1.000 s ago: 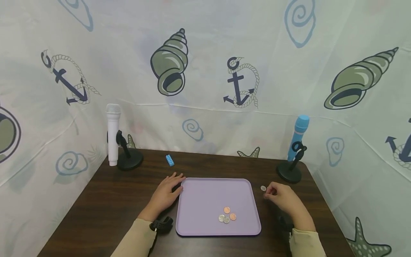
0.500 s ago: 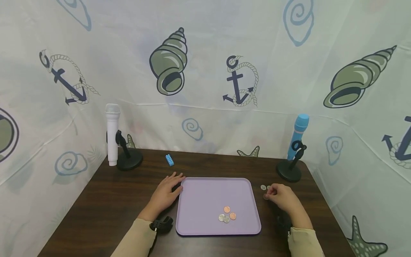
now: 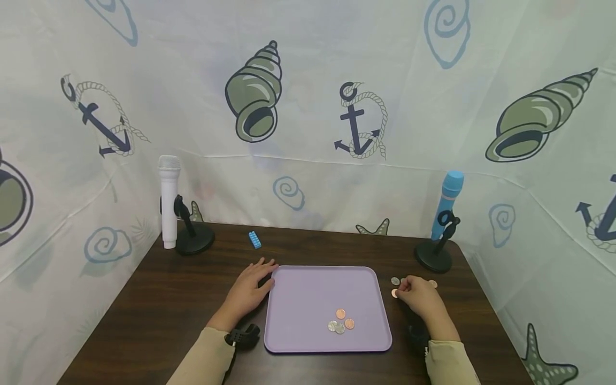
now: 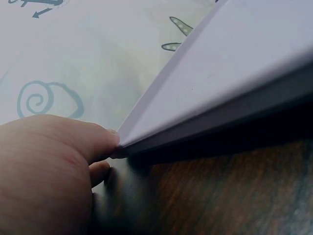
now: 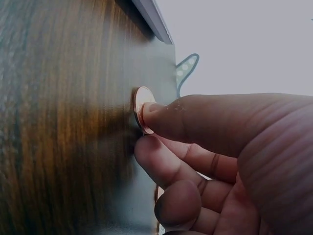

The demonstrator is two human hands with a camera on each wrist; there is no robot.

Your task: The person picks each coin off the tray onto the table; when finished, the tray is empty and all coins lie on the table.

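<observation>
Head view: a dark wooden table (image 3: 159, 299) stands inside nautical-print curtain walls (image 3: 308, 80), with a lilac tray (image 3: 313, 294) at its middle. Left hand (image 3: 247, 294) lies flat, fingers straight, against the tray's corner. Right wrist view: right hand (image 5: 230, 161) pinches a copper coin (image 5: 142, 113) on the table, right of the tray.
</observation>
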